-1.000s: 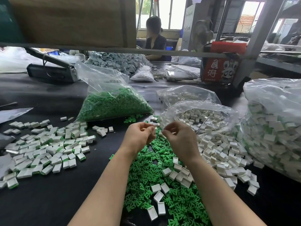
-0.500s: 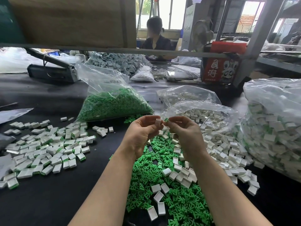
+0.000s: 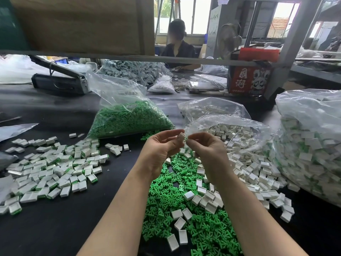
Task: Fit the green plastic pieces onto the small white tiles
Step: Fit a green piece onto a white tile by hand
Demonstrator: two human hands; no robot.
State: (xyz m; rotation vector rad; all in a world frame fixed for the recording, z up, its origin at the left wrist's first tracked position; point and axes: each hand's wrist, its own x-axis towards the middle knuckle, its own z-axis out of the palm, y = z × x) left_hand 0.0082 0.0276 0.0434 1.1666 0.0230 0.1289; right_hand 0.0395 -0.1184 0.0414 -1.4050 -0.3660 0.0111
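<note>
Left hand (image 3: 162,154): raised above the counter, fingers curled, pinching a small white tile (image 3: 181,136) at its fingertips.
Right hand (image 3: 208,152): raised just beside the left, fingertips pinched together against the tile; whether a green piece sits between them cannot be told.
Loose green pieces (image 3: 184,218): a heap of green plastic pieces on the counter directly under both forearms, with white tiles scattered on top of it.
Loose white tiles (image 3: 254,174): spilling from an open clear bag (image 3: 230,126) to the right of the hands, running down toward the near edge.
Fitted tiles (image 3: 51,169): a spread of white tiles with green edges showing, on the left of the counter, well apart from the hands.
Green bag (image 3: 129,119): a clear bag full of green pieces, behind and left of the hands, its mouth standing up.
Large bag (image 3: 311,145): at the far right, packed with white tiles showing green.
Counter (image 3: 55,228): dark, covered surface.
In the way: a grey shelf rail (image 3: 129,58) crosses the upper view, with a brown cardboard box (image 3: 83,24) above it.
Beyond: a red printed box (image 3: 249,80), a fan (image 3: 228,38), a black tool (image 3: 59,82) and a seated person (image 3: 178,43) in dark clothes.
</note>
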